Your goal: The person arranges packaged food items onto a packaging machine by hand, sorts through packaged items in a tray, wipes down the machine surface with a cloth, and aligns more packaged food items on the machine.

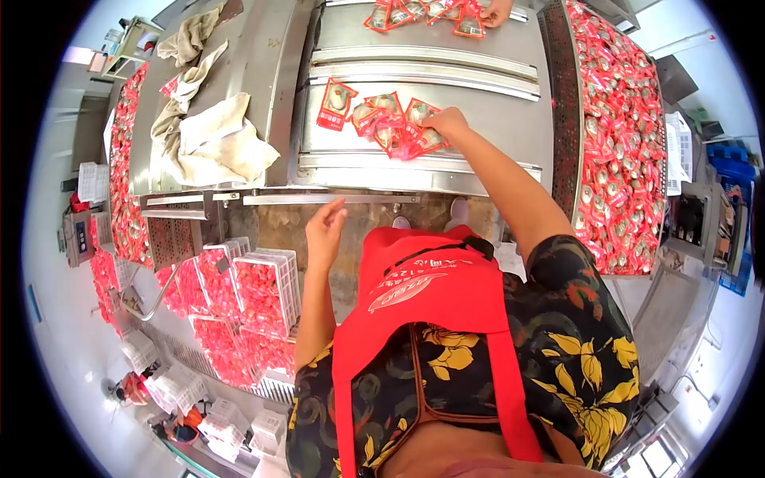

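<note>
On the steel work surface (pixel 351 143), several small red-edged plastic packets (pixel 384 119) lie in a loose cluster, each with a pale rounded item inside. My right hand (pixel 449 124) reaches over from the right, its fingers closed at the edge of the rightmost packet (pixel 420 113); the fingertips are partly hidden. One packet (pixel 337 103) lies apart on the left of the cluster. Held in the air short of the front edge, my left hand (pixel 325 233) is empty, with loosely bent fingers and the thumb apart.
Another person's hand (pixel 496 11) touches more packets (pixel 426 13) at the far side. Metal rails (pixel 422 60) cross the surface. Packets fill a large bin (pixel 621 135) at right. Cloths (pixel 215 143) lie at left; filled white crates (pixel 267 291) stand on the floor below.
</note>
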`<control>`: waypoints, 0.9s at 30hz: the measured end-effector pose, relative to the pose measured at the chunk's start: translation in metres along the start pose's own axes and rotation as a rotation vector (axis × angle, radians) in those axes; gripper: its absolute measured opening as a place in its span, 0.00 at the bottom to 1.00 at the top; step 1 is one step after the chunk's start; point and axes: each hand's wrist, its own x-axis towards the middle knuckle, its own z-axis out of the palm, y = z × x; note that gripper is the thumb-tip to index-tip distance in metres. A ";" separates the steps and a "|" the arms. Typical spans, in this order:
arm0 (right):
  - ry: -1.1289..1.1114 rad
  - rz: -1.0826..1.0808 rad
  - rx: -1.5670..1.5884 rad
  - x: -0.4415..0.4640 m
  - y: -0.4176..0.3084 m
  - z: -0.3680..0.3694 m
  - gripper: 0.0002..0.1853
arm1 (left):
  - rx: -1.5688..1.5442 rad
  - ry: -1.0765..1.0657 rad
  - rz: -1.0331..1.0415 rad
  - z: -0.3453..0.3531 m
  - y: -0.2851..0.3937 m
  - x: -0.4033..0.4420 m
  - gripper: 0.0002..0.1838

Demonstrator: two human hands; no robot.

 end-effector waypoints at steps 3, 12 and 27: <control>-0.039 0.032 0.047 0.015 -0.015 0.001 0.11 | -0.030 0.056 -0.056 0.010 0.001 -0.015 0.15; -0.566 0.128 0.690 -0.007 0.031 -0.138 0.04 | -0.351 -0.171 -0.240 0.162 0.103 0.043 0.20; -0.210 -0.206 0.345 -0.027 0.153 -0.215 0.07 | -0.115 -0.480 -0.296 0.346 0.056 0.168 0.08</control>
